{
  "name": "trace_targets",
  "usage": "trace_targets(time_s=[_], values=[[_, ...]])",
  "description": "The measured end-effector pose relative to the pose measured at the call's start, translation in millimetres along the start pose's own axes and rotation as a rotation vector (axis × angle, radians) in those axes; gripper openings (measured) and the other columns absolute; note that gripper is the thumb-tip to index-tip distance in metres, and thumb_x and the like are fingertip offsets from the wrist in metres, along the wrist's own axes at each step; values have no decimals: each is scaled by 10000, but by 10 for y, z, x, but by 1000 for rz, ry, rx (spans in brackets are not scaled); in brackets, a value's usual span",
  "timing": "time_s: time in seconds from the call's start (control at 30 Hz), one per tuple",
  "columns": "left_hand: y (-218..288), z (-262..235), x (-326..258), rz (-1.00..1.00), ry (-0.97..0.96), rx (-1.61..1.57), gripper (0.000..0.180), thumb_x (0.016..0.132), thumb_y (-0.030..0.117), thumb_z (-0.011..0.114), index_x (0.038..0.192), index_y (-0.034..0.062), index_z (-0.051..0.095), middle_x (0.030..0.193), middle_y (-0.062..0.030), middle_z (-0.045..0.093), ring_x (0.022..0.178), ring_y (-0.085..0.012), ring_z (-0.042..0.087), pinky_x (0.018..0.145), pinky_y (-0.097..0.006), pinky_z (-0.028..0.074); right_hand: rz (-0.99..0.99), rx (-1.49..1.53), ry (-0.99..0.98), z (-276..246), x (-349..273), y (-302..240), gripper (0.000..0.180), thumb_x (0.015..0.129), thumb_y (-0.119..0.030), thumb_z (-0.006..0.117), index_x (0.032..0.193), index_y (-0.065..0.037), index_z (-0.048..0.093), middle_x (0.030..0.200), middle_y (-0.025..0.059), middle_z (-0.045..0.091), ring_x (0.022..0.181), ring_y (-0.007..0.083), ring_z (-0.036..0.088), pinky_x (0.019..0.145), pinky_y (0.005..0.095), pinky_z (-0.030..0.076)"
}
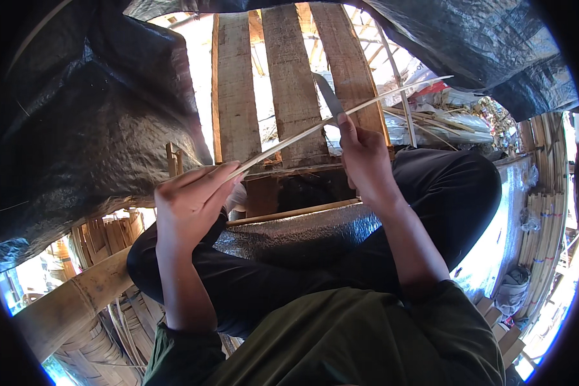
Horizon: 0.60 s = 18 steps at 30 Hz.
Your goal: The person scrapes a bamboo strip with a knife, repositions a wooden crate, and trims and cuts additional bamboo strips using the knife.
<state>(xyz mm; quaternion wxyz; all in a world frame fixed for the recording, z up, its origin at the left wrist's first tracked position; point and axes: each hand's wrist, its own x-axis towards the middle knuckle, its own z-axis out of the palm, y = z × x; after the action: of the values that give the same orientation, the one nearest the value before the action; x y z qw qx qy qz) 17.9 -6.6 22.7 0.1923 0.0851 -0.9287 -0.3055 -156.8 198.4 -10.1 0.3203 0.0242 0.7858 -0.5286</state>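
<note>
My left hand (190, 202) pinches the near end of a long thin pale bamboo strip (373, 101) that runs up and to the right. In my right hand (365, 161) is a knife (329, 96), its grey blade pointing up and resting against the strip near its middle. Both hands hover above my crossed legs in dark trousers. A second bamboo stick (293, 213) lies across my lap on a silvery mat (302, 235).
Upright wooden planks (289, 83) stand straight ahead. A black plastic sheet (77, 128) hangs at left and top right. A thick bamboo pole (71, 302) and woven bamboo lie at lower left. Bundled bamboo slats (547, 219) stand at right, cut strips (444, 122) behind.
</note>
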Motion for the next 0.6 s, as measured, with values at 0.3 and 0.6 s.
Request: trace_targets(time_s=[0.3, 0.6], values=[[13, 77, 44, 51, 2, 9, 232, 810, -54, 733, 1037, -12, 745, 820, -116, 744, 643, -132, 715, 542, -224, 538, -222, -153, 57, 177, -84, 71, 574, 1035, -366, 503, 629, 29, 597, 473, 87, 494, 449, 144, 408, 475, 395, 362], [18, 94, 47, 56, -14, 31, 217, 817, -54, 729, 1030, -17, 747, 804, -123, 740, 643, -121, 712, 539, -231, 535, -380, -144, 75, 232, -163, 78, 571, 1035, -345, 509, 616, 35, 585, 463, 80, 487, 440, 137, 434, 459, 391, 349]])
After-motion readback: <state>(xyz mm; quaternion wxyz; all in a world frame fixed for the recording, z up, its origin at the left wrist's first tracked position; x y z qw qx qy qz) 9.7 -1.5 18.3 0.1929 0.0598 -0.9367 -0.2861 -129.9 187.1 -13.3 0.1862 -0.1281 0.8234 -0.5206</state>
